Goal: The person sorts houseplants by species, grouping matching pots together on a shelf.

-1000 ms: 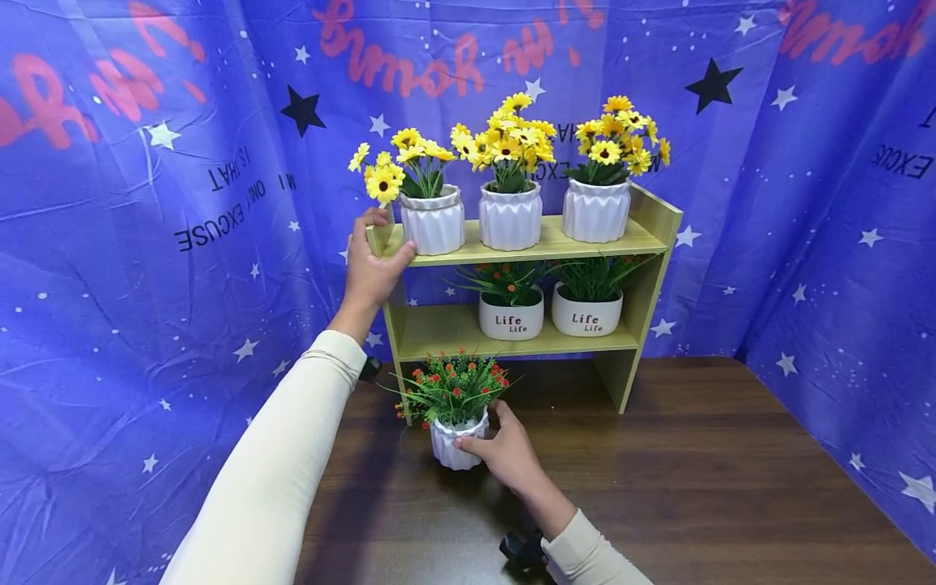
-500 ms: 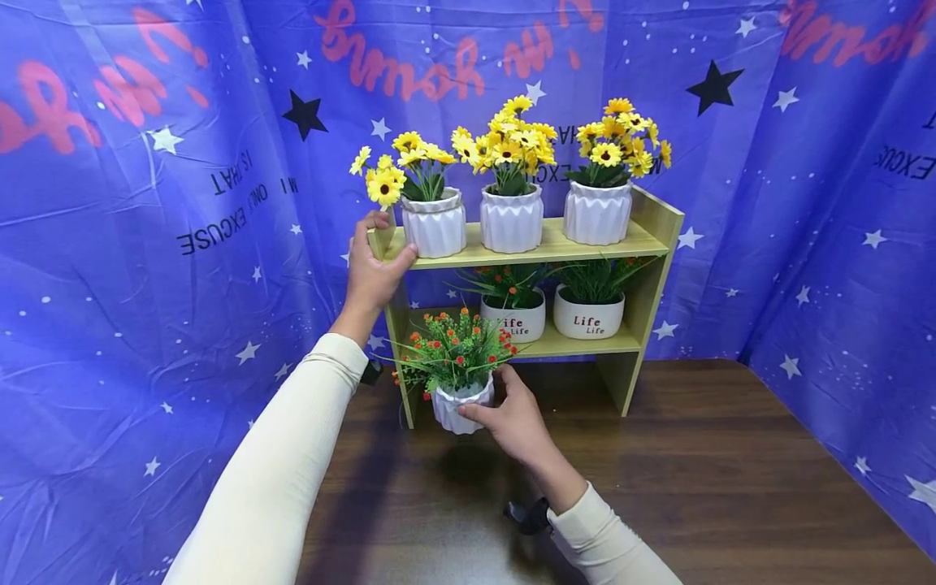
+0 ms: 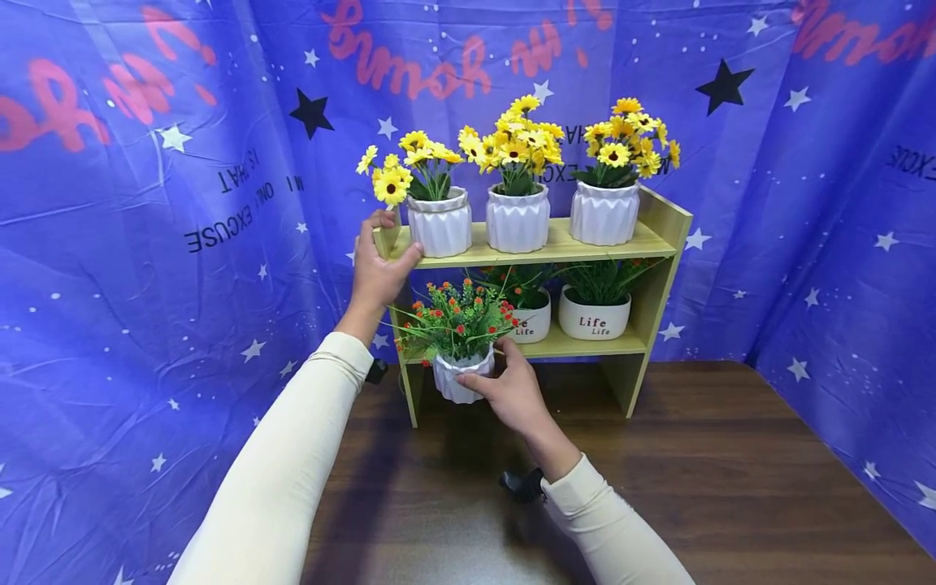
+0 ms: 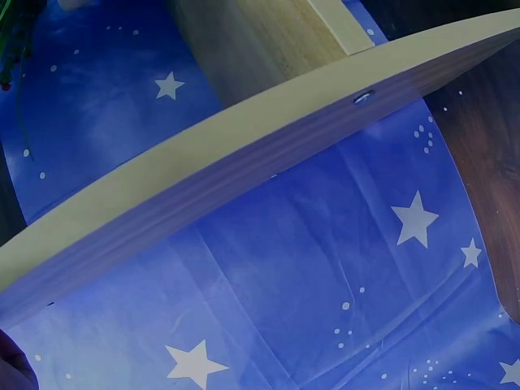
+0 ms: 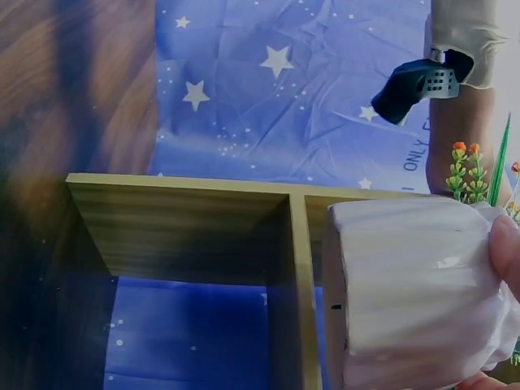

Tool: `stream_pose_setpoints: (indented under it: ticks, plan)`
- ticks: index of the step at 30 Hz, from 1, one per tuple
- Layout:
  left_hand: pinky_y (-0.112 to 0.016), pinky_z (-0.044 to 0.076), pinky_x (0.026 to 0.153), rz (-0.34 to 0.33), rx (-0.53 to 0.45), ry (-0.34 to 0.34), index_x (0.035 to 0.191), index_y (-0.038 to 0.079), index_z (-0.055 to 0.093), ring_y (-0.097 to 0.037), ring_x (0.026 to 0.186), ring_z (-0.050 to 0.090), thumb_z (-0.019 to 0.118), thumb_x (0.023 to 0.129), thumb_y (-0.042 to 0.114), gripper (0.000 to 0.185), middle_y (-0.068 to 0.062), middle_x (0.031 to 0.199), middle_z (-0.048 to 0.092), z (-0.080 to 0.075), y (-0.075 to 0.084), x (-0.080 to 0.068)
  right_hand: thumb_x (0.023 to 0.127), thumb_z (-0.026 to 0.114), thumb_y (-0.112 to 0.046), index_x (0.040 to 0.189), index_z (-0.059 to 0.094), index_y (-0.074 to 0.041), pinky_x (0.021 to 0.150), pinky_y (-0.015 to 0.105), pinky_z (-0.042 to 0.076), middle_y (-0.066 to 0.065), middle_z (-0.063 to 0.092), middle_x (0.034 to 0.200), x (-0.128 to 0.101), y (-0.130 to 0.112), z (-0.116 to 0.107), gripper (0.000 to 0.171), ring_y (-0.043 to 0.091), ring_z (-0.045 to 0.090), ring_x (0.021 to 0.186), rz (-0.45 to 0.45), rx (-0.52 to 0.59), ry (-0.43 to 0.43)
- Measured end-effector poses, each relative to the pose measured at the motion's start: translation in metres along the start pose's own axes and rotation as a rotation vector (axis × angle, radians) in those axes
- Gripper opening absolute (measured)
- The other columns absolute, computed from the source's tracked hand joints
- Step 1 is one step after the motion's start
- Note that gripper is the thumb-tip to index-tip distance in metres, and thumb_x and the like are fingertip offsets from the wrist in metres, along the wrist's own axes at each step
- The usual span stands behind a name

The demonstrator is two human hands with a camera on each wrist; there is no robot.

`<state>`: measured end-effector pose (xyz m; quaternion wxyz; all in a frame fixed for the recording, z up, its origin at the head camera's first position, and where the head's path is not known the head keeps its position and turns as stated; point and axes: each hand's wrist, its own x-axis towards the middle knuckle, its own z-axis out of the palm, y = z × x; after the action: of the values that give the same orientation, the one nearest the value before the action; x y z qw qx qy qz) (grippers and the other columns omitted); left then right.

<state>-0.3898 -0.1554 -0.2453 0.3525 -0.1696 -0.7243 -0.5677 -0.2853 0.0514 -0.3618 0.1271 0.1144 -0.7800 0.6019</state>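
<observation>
The right hand (image 3: pixel 514 392) grasps a small white ribbed pot with green leaves and red-orange flowers (image 3: pixel 455 375), fingers curled around its side, and holds it in the air in front of the lower board of the light wooden two-level shelf (image 3: pixel 658 236), at 9 o'clock from the two round white "Life" pots (image 3: pixel 592 318). The left hand (image 3: pixel 376 272) grips the top left corner of the shelf, at 9 o'clock from three white ribbed pots with yellow flowers (image 3: pixel 517 219). The shelf stands on a dark brown wooden table (image 3: pixel 731 471).
</observation>
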Motion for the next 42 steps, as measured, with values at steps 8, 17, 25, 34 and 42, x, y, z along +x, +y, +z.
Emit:
stream_pose_setpoints:
  ticks: [8,17,25,34,42]
  plan:
    - [-0.032,0.037,0.099,0.021,-0.005,0.008,0.118,0.002,0.048,-0.018,0.119,0.041,0.078,0.076,0.014,0.053,0.0,0.136,0.05,0.001,-0.002,-0.001,0.076,0.087,-0.025,0.13,0.052,-0.005,0.086,0.043,0.051,0.011,0.061,0.122,0.02,0.001,0.005,0.067,0.027,0.058,0.11,0.001,-0.01,-0.016]
    - [-0.031,0.037,0.099,0.034,-0.003,0.015,0.117,0.003,0.049,-0.017,0.118,0.041,0.078,0.077,0.013,0.051,0.001,0.136,0.051,-0.001,-0.002,0.002,0.079,0.084,-0.024,0.132,0.052,0.001,0.083,0.04,0.053,0.013,0.064,0.119,0.043,-0.004,0.008,0.066,0.025,0.062,0.103,0.004,-0.019,-0.047]
    - [-0.042,0.037,0.103,0.009,-0.039,0.004,0.12,-0.006,0.047,-0.03,0.122,0.04,0.074,0.078,0.004,0.051,-0.013,0.14,0.048,-0.002,0.013,-0.004,0.081,0.083,-0.018,0.128,0.055,0.001,0.078,0.038,0.054,0.013,0.067,0.111,0.057,-0.007,0.011,0.057,0.025,0.066,0.095,0.026,-0.003,-0.101]
    - [-0.039,0.034,0.104,0.021,-0.034,0.002,0.117,-0.01,0.046,-0.033,0.122,0.039,0.071,0.08,0.0,0.046,-0.019,0.139,0.048,-0.006,0.041,-0.016,0.081,0.082,-0.021,0.128,0.053,0.001,0.08,0.038,0.053,0.013,0.065,0.113,0.067,-0.009,0.014,0.059,0.025,0.064,0.097,0.042,-0.057,-0.114]
    - [-0.036,0.032,0.104,0.042,-0.042,-0.02,0.117,-0.01,0.046,-0.031,0.124,0.037,0.071,0.081,0.001,0.045,-0.018,0.142,0.047,-0.005,0.04,-0.016,0.082,0.082,-0.02,0.129,0.051,0.0,0.082,0.039,0.051,0.014,0.063,0.115,0.076,-0.009,0.014,0.06,0.027,0.062,0.099,0.071,-0.035,-0.126]
